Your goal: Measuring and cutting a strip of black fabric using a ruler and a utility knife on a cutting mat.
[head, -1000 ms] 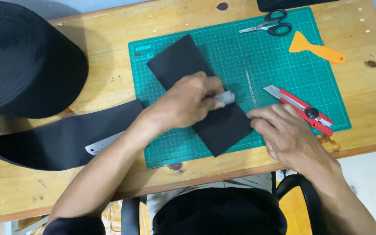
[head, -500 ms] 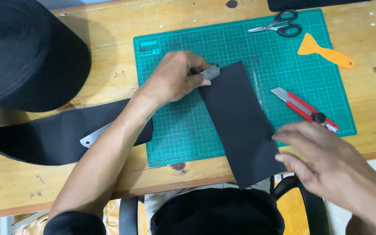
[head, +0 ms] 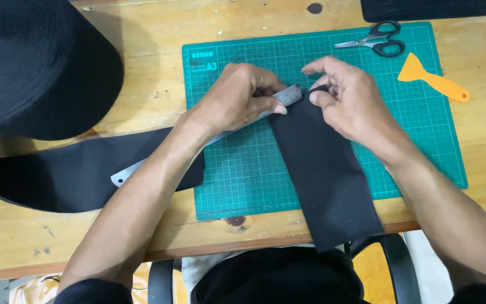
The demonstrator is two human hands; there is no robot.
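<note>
A wooden table [head: 142, 67] fills the view, and on its left end lies a big black roll [head: 35, 67] of wide band, whose loose end [head: 68, 174] trails along the table toward the middle. Right of that sits a green cutting mat [head: 243, 174] with a printed grid. A black strip [head: 327, 174] lies slantwise on the mat, its upper end near the mat's middle and its lower end hanging past the table's front edge. A steel ruler [head: 288, 95] runs slantwise from the loose band up to the strip's upper end, most of it hidden under the left forearm. The left hand [head: 237, 101] rests on the ruler with fingers curled, the thumb pressing the ruler's far end just beside the strip. The right hand [head: 350, 101] is at the strip's upper end, thumb and forefinger pinched narrow on its top edge, the other fingers loosely bent above it. Black-handled scissors [head: 375, 40] lie closed at the mat's far right corner, and an orange scraper [head: 428, 81] lies just beside them, its blade on the mat and its handle out over the table.
</note>
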